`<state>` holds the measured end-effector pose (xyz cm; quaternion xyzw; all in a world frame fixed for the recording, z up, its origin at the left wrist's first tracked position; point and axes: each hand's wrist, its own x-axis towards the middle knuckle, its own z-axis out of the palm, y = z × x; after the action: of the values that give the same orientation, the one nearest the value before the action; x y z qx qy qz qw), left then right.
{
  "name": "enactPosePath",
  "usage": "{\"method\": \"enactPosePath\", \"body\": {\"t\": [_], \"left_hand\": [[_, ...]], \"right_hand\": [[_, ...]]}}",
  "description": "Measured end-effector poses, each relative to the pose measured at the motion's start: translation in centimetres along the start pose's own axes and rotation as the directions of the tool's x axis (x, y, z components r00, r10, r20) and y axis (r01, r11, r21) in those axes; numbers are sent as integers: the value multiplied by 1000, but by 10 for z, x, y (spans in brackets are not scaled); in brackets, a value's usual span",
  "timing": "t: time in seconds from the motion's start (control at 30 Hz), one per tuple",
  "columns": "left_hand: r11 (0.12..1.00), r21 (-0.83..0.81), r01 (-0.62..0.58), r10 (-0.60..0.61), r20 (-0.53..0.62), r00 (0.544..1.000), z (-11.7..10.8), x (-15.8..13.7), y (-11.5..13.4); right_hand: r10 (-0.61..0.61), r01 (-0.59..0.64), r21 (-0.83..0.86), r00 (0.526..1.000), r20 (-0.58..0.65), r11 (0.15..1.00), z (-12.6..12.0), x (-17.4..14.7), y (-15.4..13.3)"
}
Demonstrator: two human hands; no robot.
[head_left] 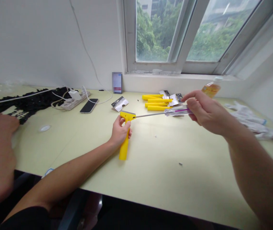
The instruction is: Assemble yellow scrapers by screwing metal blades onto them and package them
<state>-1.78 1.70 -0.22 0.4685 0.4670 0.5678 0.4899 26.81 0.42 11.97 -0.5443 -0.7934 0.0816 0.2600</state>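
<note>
My left hand [120,131] is wrapped round the neck of a yellow scraper [124,149], its handle pointing toward me and its wide head facing away. In my right hand [205,111] is a screwdriver [151,114] with a clear and purple handle, held almost level. The shaft's tip touches the right side of the scraper's head, by a small dark spot. On the table lie a small nut [155,136] and, nearer me, a small screw-like metal piece [180,164].
Several yellow scrapers [158,104] with card packaging lie near the window. A phone [89,106], a power strip [75,101] and a loose card [119,103] are at the back left. White gloves [246,118] and a bottle [212,87] stand right. A co-worker's arm [1,140] rests far left.
</note>
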Motion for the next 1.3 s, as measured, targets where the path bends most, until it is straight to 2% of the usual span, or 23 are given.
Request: {"method": "enactPosePath", "body": {"t": [0.1,0.23,0.27,0.37,0.4,0.5,0.53,0.63,0.67,0.8,0.93,1.07,1.2,1.3], "left_hand": [[1000,-3,-4,4,-10,1000,0,0,1],[1000,7,-9,9,5,1000,1,0,1],[1000,9,-7,7,1,1000,1,1,1],[1000,7,-6,6,-17,1000,0,1,1],[1000,3,-7,7,-16,1000,0,2,1],[1000,-1,-16,16,-4,1000,-1,2,0],[1000,-1,-17,17,-6,1000,-1,2,0],[1000,2,-20,20,-19,1000,-1,3,0],[1000,3,-18,18,-20,1000,-1,3,0],[1000,7,-22,22,-7,1000,-1,3,0],[1000,5,-14,14,-14,1000,-2,3,0],[1000,-9,7,-7,-3,1000,-2,3,0],[1000,-14,7,-7,-7,1000,-2,3,0],[999,-32,38,-38,16,999,-1,3,1]], "right_hand": [[-121,118,67,991,51,991,1,1,1],[46,-45,37,998,-30,998,3,3,5],[40,-40,24,999,-16,999,4,4,6],[-86,78,98,994,73,992,8,6,11],[-75,65,114,994,78,991,9,7,12],[76,-76,110,997,9,991,12,9,15],[77,-78,114,997,12,990,13,9,16],[-72,50,218,993,94,975,15,10,17],[-89,61,235,990,111,970,15,10,17],[39,-47,190,998,44,981,17,10,15],[-92,77,212,994,60,974,17,10,16],[23,-33,138,997,73,990,18,10,16],[-64,35,192,988,144,981,17,9,15],[-57,33,146,984,167,989,10,10,18]]}}
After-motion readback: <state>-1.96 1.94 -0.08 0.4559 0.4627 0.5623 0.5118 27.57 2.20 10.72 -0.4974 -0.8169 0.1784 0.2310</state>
